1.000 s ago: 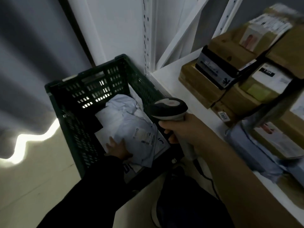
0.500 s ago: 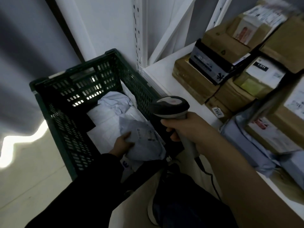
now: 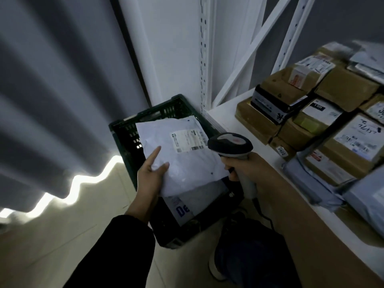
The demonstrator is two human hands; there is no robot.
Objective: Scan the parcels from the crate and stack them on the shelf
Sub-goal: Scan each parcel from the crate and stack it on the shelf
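My left hand (image 3: 152, 173) holds a white poly-bag parcel (image 3: 185, 161) by its lower left edge, thumb on top, lifted above the dark green crate (image 3: 124, 134). Its shipping label (image 3: 188, 141) faces up. My right hand (image 3: 242, 166) grips the handle of a grey barcode scanner (image 3: 230, 145), whose head sits just right of the label. Another grey parcel with blue lettering (image 3: 182, 208) lies in the crate beneath. The white shelf (image 3: 226, 119) stands to the right.
Several cardboard boxes (image 3: 291, 104) and grey mailer bags (image 3: 311, 183) are stacked on the shelf. White shelf uprights (image 3: 204, 59) rise behind the crate. A grey curtain (image 3: 52, 100) hangs at left over a pale floor. My shoe (image 3: 218, 267) is near the crate.
My left hand has lifted the white parcel out of the crate and turned its label up. The scanner in my right hand now sits beside the label.
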